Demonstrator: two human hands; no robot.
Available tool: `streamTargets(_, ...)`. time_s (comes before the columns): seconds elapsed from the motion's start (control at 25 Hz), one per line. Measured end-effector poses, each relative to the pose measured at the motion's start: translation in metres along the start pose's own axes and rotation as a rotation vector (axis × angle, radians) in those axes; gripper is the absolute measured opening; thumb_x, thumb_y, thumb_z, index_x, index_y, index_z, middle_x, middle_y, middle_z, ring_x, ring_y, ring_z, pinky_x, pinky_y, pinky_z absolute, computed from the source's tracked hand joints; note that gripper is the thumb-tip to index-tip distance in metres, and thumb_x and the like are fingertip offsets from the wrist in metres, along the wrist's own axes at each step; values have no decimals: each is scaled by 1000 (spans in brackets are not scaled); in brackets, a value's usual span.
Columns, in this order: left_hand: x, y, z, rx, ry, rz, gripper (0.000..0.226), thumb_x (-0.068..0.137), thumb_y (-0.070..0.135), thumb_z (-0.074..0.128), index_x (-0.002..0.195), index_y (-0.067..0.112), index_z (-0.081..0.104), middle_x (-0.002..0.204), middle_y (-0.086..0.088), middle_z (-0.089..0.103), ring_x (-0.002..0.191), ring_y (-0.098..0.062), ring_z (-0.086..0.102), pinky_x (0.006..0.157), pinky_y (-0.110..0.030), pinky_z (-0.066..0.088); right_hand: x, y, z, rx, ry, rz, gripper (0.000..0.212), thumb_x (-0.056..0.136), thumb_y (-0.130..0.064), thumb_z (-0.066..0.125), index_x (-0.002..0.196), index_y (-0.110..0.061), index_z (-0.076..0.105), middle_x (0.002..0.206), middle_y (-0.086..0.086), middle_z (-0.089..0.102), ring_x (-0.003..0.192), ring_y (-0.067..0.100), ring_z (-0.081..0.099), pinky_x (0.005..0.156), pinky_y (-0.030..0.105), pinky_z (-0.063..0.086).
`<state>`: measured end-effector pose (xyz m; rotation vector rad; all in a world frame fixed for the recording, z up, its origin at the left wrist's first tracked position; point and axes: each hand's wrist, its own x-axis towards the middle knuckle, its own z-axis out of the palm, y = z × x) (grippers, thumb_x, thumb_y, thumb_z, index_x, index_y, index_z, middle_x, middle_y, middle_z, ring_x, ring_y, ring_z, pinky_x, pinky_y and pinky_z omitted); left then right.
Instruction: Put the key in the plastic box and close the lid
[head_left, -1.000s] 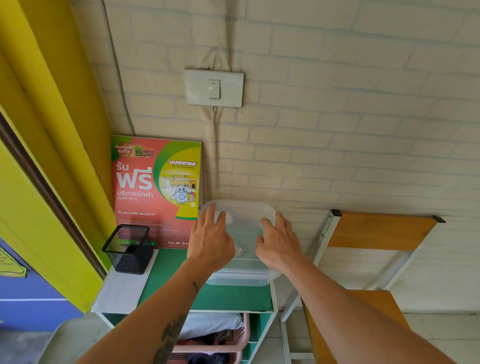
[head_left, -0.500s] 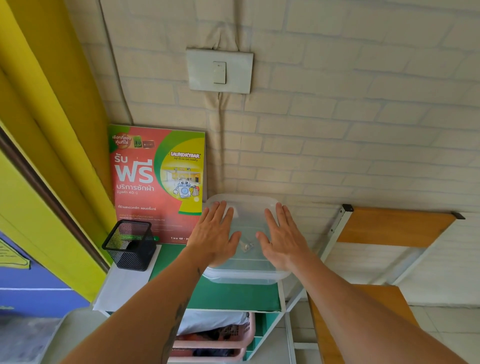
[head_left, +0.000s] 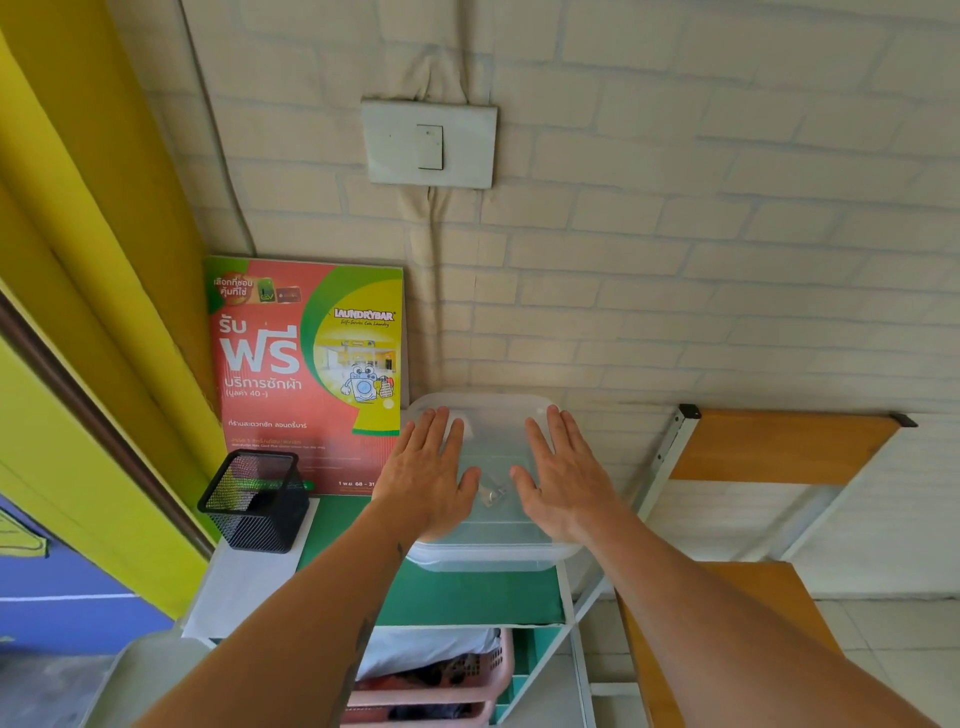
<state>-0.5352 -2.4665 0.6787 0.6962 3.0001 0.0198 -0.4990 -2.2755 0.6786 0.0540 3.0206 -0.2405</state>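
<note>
**Both palms flat on the lid, key sealed beneath**

The left hand and right hand lie spread and flat on the lid of the plastic box — fingers extended, gripping nothing. The pose looks chosen to press the lid evenly onto the rim, one palm on each side so neither edge pops up. The key shows through the clear lid, lying inside the box in the gap between the two thumbs, below the palms rather than held by either. The box sits on the green shelf top, just beside the red poster on the left hand's side. Judging by this, only the final press remains — whether the lid has fully seated cannot be told.
</note>
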Motion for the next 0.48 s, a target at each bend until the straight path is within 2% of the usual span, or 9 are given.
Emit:
streamTargets(0.28,4,5,-22,-39,-51,-31,72,96,48,27,153,8,10,164,-13,5,151,-30,1,123,-46,6,2,-1,-30,26,-65,11,75,100,-49,35,157,-18,-2,165,8,-15,152,24,-11,123,42,3)
streamTargets(0.48,-11,10,-53,-17,38,-61,64,95,42,35,148,7,25,160,-11,21,148,-26,17,121,-45,16,-25,0,-62,102,-26,43,73,99,-45,38,157,-15,4,166,5,-7,152,21,-5,120,42,10)
